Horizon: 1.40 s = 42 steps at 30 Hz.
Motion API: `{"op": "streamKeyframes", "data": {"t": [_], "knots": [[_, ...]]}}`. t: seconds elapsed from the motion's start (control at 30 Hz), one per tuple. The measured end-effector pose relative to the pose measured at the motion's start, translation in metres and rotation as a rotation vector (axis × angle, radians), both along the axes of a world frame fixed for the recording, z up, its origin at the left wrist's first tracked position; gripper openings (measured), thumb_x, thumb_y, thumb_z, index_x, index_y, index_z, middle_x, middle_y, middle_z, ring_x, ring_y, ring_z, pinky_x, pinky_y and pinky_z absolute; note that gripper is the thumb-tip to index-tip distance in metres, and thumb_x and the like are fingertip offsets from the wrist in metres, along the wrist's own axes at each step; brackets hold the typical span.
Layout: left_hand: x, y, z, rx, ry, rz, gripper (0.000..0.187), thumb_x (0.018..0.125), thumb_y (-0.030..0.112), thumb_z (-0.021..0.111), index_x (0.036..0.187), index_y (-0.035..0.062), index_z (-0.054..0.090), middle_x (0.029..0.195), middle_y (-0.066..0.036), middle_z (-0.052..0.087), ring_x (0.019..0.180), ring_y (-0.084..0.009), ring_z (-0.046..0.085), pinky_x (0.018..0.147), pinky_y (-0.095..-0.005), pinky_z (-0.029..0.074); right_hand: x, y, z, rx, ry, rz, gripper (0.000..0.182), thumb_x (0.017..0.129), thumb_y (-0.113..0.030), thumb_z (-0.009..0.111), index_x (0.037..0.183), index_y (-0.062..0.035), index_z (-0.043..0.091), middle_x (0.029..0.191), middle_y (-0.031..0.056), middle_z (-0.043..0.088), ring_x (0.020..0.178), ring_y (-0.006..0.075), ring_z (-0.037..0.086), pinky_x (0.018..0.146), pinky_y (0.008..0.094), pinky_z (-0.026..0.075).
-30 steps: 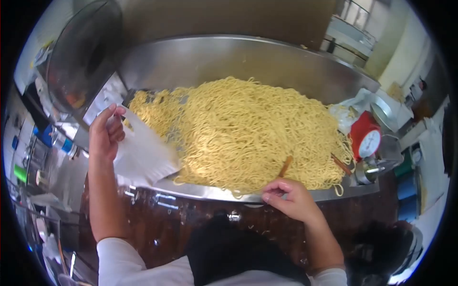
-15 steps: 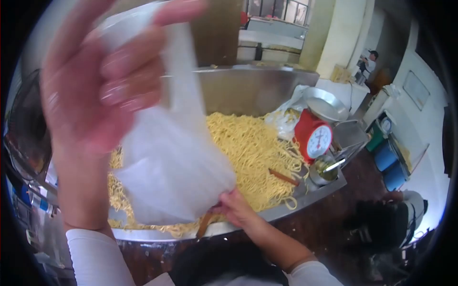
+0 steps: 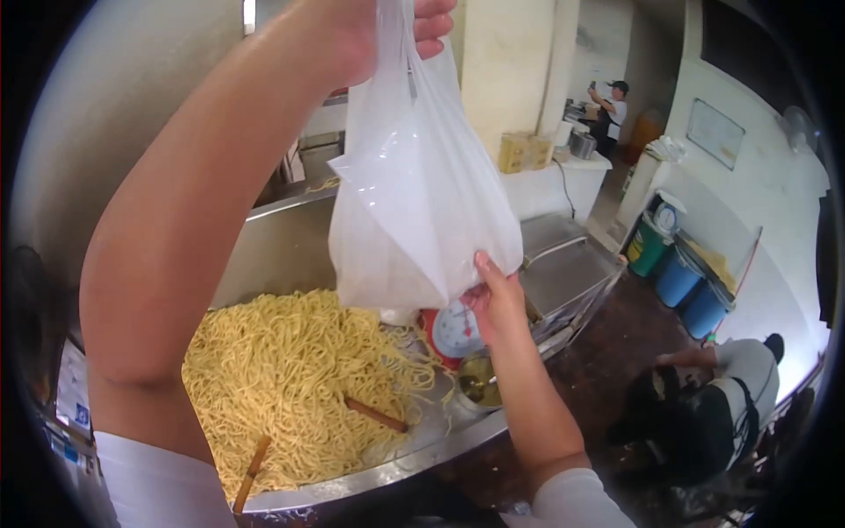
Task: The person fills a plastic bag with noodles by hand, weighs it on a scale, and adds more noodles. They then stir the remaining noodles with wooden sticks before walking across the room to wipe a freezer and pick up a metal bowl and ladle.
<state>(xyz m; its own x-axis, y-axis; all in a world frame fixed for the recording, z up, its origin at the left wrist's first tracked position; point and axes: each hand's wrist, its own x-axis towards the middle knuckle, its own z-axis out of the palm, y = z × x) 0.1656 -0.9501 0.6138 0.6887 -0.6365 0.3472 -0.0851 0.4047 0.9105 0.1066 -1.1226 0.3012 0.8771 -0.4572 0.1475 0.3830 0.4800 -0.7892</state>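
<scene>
A white plastic bag [image 3: 414,194] hangs in front of me, full-looking, its contents hidden. My left hand [image 3: 370,40] is raised at the top of the view, its fingers wrapped round the bag's gathered neck. Lower down, my right hand [image 3: 495,299] pinches the bag's bottom right part between thumb and fingers. Below the bag, a heap of yellow noodles [image 3: 273,378] lies in a metal trough [image 3: 290,251]. Two brown sticks [image 3: 377,414] rest in or against the noodles. A red scale [image 3: 453,330] with a round dial is partly hidden behind the bag and my right hand.
A metal pot [image 3: 478,383] stands beside the scale, with a metal tray [image 3: 563,273] behind it. At the right a person [image 3: 735,396] bends over. Another person [image 3: 612,110] stands far back. Blue bins [image 3: 678,280] and a green bin [image 3: 647,246] line the wall.
The bag has moved up and right, away from the noodles, with both my hands on it. My left hand has closed round its neck. The view has turned right.
</scene>
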Motion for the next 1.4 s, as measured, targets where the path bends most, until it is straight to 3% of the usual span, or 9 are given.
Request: {"op": "streamKeyframes", "data": {"t": [0.13,0.2,0.27,0.4,0.6,0.83,1.03,1.17,1.4], "knots": [[0.040,-0.068,-0.005,0.069,-0.018,-0.134,0.048,0.084,0.056,0.052,0.075,0.0092,0.046,0.063,-0.003,0.048,0.058,-0.0207,0.050,0.062,-0.0336,0.042,0.033,-0.059,0.012,0.057,-0.003,-0.042,0.059,0.086,-0.021,0.074,0.135,-0.0108,0.043,0.124,0.0111,0.057,0.107,0.0265,0.060,0.081,0.0449,0.054],[0.083,-0.095,-0.013,0.085,-0.008,-0.369,0.043,0.090,0.047,0.053,0.082,0.0046,0.050,0.075,-0.006,0.052,0.067,-0.0191,0.051,0.066,-0.0325,0.043,0.042,-0.077,0.013,0.028,-0.056,-0.098,0.064,0.087,-0.018,0.071,0.141,-0.0078,0.037,0.128,0.0139,0.054,0.114,0.0268,0.056,0.091,0.0469,0.050],[0.058,-0.116,-0.027,0.081,-0.042,0.044,0.061,0.093,0.052,0.050,0.108,-0.0064,0.058,0.063,-0.001,0.050,0.053,-0.0157,0.051,0.061,-0.0316,0.048,0.040,-0.086,0.015,-0.019,-0.014,-0.099,0.070,0.088,-0.016,0.069,0.146,-0.0065,0.030,0.135,0.0162,0.049,0.119,0.0270,0.053,0.096,0.0461,0.047],[0.091,-0.149,-0.064,0.136,0.031,0.016,0.057,0.084,0.054,0.060,0.096,-0.0020,0.059,0.067,-0.004,0.057,0.061,-0.0219,0.059,0.070,-0.0358,0.049,0.020,-0.095,-0.007,-0.231,0.074,-0.193,0.085,0.091,-0.013,0.064,0.155,-0.0055,0.009,0.152,0.0224,0.033,0.130,0.0273,0.047,0.104,0.0416,0.040],[0.094,-0.135,-0.083,0.181,-0.007,0.037,0.063,0.086,0.053,0.060,0.108,-0.0052,0.058,0.081,-0.015,0.067,0.080,-0.0284,0.069,0.079,-0.0364,0.053,-0.039,-0.099,-0.043,-0.158,0.201,-0.026,0.081,0.091,-0.014,0.064,0.154,-0.0010,0.015,0.156,0.0261,0.025,0.126,0.0272,0.051,0.096,0.0355,0.045],[0.092,-0.087,-0.096,0.543,-0.300,-0.025,0.069,0.091,0.060,0.052,0.125,-0.0002,0.055,0.119,-0.016,0.065,0.115,-0.0253,0.060,0.103,-0.0420,0.040,-0.065,-0.104,-0.076,-0.140,0.311,0.049,0.065,0.095,-0.019,0.061,0.149,-0.0011,0.028,0.140,0.0185,0.050,0.106,0.0215,0.061,0.085,0.0331,0.050],[0.083,-0.036,-0.111,0.642,-0.435,0.208,0.068,0.089,0.055,0.059,0.132,0.0025,0.054,0.128,-0.012,0.060,0.123,-0.0243,0.054,0.102,-0.0407,0.040,-0.069,-0.089,-0.072,-0.174,0.342,0.114,0.050,0.095,-0.019,0.060,0.139,-0.0016,0.043,0.126,0.0130,0.061,0.096,0.0167,0.065,0.080,0.0304,0.051],[0.102,-0.002,-0.138,0.698,-0.447,0.379,0.060,0.087,0.050,0.062,0.127,0.0047,0.059,0.121,-0.008,0.063,0.117,-0.0190,0.056,0.099,-0.0376,0.041,-0.076,-0.080,-0.077,-0.215,0.349,0.165,0.046,0.095,-0.019,0.061,0.136,-0.0021,0.047,0.122,0.0124,0.064,0.094,0.0166,0.066,0.080,0.0297,0.051],[0.204,0.042,-0.282,0.741,-0.139,0.505,0.037,0.085,0.039,0.069,0.107,0.0104,0.068,0.092,-0.001,0.068,0.076,-0.0102,0.061,0.064,-0.0287,0.047,-0.107,-0.084,-0.093,-0.219,0.429,0.121,0.038,0.095,-0.015,0.060,0.130,-0.0016,0.053,0.112,0.0132,0.068,0.087,0.0171,0.068,0.074,0.0283,0.053]]}}
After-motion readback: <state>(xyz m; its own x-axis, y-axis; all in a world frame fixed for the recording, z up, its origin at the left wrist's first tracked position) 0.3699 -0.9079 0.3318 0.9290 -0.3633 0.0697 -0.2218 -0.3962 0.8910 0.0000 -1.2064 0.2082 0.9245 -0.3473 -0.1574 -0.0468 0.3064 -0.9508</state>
